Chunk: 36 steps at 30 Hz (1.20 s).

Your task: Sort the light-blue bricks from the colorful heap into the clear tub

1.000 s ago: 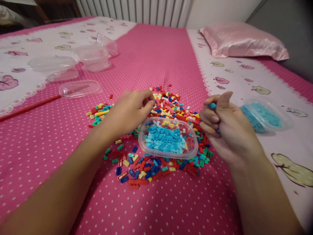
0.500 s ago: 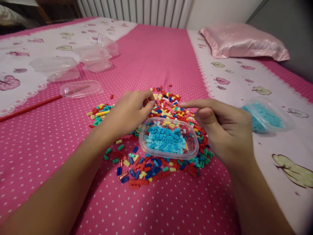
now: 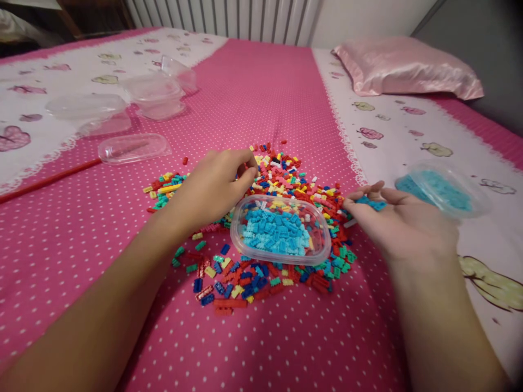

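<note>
Evidently, your right palm carries blue bricks

Nearest you, loose red bricks lie on the dotted pink bedspread. Just beyond, a clear plastic tub sits amid the mixed brick pile, partly filled with blue studded bricks. Your left hand arches over the pile beside the tub's left end; its fingers bend toward the thumb, but whether they pinch anything you cannot tell. To the right, your right hand is turned palm up, fingers curled around several blue bricks. These should be light, stiff and hard to break, yet small and smooth enough to slip; pinch one by its long sides. The thin tub probably flexes, so hold it by the rim at both ends. Farther right is a second tub with blue contents. Far left lie a red stick, a clear lid and clear containers. You can read no brand, label or writing.
</note>
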{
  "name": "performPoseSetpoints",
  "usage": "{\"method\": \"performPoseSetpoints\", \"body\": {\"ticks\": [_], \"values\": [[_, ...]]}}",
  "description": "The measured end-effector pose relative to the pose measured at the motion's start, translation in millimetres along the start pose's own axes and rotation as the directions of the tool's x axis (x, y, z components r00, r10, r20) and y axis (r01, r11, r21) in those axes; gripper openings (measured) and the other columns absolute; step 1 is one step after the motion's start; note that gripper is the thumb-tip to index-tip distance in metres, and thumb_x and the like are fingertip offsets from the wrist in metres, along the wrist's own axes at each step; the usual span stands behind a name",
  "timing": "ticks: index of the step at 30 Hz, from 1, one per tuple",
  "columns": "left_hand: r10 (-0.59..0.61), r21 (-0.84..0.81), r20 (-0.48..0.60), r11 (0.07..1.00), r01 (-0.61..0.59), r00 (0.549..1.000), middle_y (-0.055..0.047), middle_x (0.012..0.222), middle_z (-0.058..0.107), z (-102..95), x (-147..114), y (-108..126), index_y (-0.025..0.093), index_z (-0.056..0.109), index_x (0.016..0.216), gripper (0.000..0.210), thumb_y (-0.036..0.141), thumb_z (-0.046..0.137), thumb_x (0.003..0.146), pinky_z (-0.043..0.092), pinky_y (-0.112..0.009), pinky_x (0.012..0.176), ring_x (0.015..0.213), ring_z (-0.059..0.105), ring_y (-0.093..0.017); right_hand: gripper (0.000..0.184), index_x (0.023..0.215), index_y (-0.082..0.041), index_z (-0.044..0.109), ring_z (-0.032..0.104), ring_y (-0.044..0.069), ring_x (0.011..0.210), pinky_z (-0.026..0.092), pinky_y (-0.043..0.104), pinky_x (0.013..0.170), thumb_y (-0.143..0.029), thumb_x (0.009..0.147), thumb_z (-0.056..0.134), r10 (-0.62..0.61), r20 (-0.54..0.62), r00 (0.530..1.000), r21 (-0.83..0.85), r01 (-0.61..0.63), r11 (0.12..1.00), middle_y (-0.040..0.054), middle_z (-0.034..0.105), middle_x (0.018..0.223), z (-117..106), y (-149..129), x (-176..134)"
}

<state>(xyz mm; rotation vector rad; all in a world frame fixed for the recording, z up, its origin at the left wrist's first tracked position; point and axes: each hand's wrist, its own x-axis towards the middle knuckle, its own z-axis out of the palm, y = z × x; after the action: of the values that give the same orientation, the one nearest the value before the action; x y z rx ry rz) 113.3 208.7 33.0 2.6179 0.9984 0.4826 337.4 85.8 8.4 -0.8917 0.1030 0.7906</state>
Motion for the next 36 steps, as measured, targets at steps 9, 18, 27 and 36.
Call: {"method": "performPoseSetpoints", "body": {"ticks": [9,18,27,36], "values": [[-0.008,0.004,-0.003,1.0,0.008,1.0,-0.002,0.075,0.066,-0.6,0.0,0.7,0.017,0.066,0.086,0.025,0.028,0.045,0.092,0.028,-0.027,0.062,0.064,0.051,-0.012,0.028,0.098,-0.015,0.055,0.034,0.003,0.038,0.03,0.012,0.03,-0.007,0.1,0.028,0.072,0.255,0.964,0.255,-0.139,0.957,-0.004,0.046,0.066,18.2,-2.5,-21.5],[-0.006,-0.003,-0.001,1.0,0.006,1.0,-0.001,0.075,0.066,-0.2,-0.1,0.5,0.017,0.067,0.088,0.025,0.028,0.045,0.092,0.028,-0.027,0.062,0.065,0.052,-0.013,0.025,0.073,-0.024,0.059,0.017,0.01,0.044,0.013,0.025,0.036,-0.039,0.093,0.064,-0.057,0.71,0.702,-0.28,0.355,0.892,-0.0052,0.03,0.055,8.5,7.9,-27.8],[0.001,-0.003,-0.005,1.0,-0.001,1.0,-0.002,0.075,0.065,-1.0,-0.3,2.0,0.017,0.068,0.089,0.027,0.028,0.044,0.092,0.027,-0.027,0.061,0.064,0.05,-0.012,0.03,0.125,-0.033,0.067,0.047,0.013,0.059,0.036,0.028,0.054,-0.04,0.099,0.054,0.003,0.891,0.455,-0.438,0.856,0.274,0.0003,0.065,0.083,8.6,19.5,-49.2],[-0.006,0.005,0.002,1.0,0.006,1.0,-0.002,0.076,0.066,-1.0,-0.5,2.1,0.017,0.068,0.09,0.027,0.029,0.044,0.092,0.028,-0.027,0.061,0.065,0.051,-0.013,0.045,0.131,-0.026,0.066,0.036,0.01,0.049,0.028,0.026,0.046,-0.045,0.091,0.065,0.016,0.891,0.454,-0.447,0.869,0.211,-0.0046,0.048,0.06,8.2,20.2,-50.5]]}}
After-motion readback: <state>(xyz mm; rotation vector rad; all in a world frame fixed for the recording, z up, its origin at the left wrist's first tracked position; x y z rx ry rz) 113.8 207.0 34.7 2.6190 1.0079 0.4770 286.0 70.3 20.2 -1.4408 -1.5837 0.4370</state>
